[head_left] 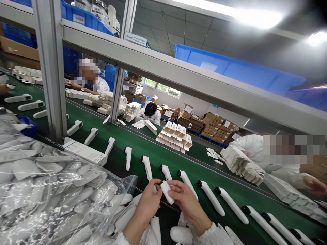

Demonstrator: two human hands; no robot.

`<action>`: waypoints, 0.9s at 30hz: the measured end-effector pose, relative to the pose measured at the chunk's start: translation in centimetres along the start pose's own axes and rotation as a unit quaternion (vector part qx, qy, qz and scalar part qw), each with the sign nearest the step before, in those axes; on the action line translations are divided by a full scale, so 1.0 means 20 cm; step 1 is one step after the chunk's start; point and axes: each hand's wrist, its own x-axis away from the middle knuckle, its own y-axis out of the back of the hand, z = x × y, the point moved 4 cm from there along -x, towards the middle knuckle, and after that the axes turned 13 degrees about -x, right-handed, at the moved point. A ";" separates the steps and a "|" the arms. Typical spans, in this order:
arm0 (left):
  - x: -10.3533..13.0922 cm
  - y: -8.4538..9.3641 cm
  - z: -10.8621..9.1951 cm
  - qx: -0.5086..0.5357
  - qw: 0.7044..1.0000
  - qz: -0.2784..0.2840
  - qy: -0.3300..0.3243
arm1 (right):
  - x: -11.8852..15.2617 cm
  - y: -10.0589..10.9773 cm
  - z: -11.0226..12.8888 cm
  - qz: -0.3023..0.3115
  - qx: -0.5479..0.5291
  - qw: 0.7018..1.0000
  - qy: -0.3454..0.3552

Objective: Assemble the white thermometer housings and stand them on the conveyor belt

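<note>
A small white plastic piece [167, 192] is pinched in my right hand [184, 199], tilted, near the front edge of the green belt. Touching its upper left side, my left hand [150, 200] has its fingers curled close together; whether they grip the piece or something smaller is hidden. Behind my hands, white handheld devices with black round ends [211, 198] lie in a slanted row on the green belt [120, 136]. Loose white plastic shells [181, 234] sit below and between my wrists.
A clear bag of white shells [51, 190] fills the lower left. A metal post [52, 68] and a shelf beam [178, 71] stand before me. White boxes [175, 136] are stacked across the belt. Several people work beyond; one person's hand [315, 185] is at right.
</note>
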 end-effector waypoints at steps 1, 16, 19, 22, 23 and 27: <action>0.00 0.00 0.00 0.026 0.999 -0.004 0.019 | -0.03 0.06 0.00 -0.035 0.017 0.999 0.022; 0.03 0.04 -0.07 0.289 0.955 0.023 0.053 | -0.19 0.34 -0.02 -0.131 0.554 0.814 0.119; 0.02 0.06 -0.09 0.346 0.936 -0.018 0.059 | -0.18 0.36 0.01 -0.138 0.569 0.802 0.123; 0.02 0.06 -0.07 0.385 0.917 -0.058 0.088 | -0.09 0.30 0.05 -0.136 0.527 0.822 0.169; 0.02 0.05 -0.07 0.393 0.913 -0.065 0.090 | -0.05 0.25 0.05 -0.121 0.487 0.846 0.180; 0.03 0.00 -0.07 0.349 0.935 -0.046 0.043 | 0.05 -0.03 0.04 -0.005 0.229 0.963 0.139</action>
